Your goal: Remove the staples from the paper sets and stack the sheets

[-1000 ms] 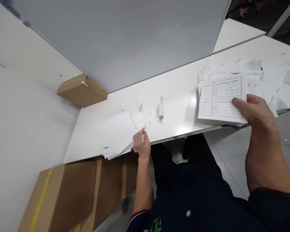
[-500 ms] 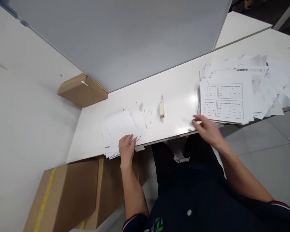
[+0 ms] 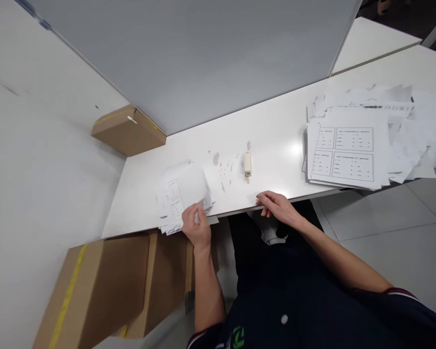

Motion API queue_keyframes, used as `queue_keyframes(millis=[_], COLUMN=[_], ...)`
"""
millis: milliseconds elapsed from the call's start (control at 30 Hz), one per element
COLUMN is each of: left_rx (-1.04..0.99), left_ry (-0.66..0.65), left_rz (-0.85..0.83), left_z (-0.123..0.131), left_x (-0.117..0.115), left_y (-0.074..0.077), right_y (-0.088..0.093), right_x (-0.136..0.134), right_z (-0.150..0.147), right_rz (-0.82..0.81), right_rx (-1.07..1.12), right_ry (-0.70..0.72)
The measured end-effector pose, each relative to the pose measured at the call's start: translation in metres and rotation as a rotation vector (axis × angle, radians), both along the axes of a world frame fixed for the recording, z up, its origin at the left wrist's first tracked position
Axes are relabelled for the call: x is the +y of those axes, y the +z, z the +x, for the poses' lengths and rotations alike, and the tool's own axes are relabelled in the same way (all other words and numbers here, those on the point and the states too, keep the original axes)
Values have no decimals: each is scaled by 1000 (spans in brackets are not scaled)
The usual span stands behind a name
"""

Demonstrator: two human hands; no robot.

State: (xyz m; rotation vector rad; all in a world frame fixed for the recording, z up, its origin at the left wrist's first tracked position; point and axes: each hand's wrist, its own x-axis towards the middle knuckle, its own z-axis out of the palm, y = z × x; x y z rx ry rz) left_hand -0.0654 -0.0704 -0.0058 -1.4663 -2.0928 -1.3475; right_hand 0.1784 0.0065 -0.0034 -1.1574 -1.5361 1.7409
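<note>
My left hand (image 3: pixel 197 225) is closed at the near edge of a paper stack, pinching the corner of a sheet of paper (image 3: pixel 194 179). That sheet bows up and over, and printed boxes show on the paper beneath it. Loose sheets form the uneven paper stack (image 3: pixel 166 213) at the table's front edge. My right hand (image 3: pixel 278 207) hovers at the front edge, to the right of the stack, fingers loosely bent and holding nothing visible. Between the two paper piles lies a small cream block-shaped object (image 3: pixel 247 164); its kind is unclear.
A large spread pile of printed sheets (image 3: pixel 352 150) covers the right of the white table (image 3: pixel 276 126). A grey panel (image 3: pixel 210 58) rises along the back. One cardboard box (image 3: pixel 131 133) sits at the back left corner; larger cardboard boxes (image 3: pixel 105 286) stand below the table.
My right hand has moved left, away from the right pile toward the middle. My left hand has closed on the top sheet and curled it up, uncovering print below.
</note>
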Motion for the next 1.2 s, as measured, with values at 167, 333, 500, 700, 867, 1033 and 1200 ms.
queue_keyframes(millis=[167, 333, 500, 700, 867, 1033, 1200], left_rx=[254, 264, 116, 194, 218, 241, 178], left_ry=[-474, -633, -122, 198, 209, 145, 215], left_rz=[-142, -259, -220, -440, -441, -435, -407], left_z=[73, 96, 40, 0, -1, -11, -18], left_x=[-15, -20, 1, 23, 22, 18, 16], left_y=[4, -1, -1, -12, -20, -15, -5], right_y=[3, -13, -26, -24, -21, -20, -18], right_x=[-4, -3, -5, -8, -8, -8, -10], right_z=[-15, -8, 12, 17, 17, 16, 14], right_rz=[-312, -106, -144, -92, -79, -88, -94], right_rx=[237, 31, 1, -49, -76, -61, -40], right_ry=[84, 37, -3, 23, 43, 46, 47])
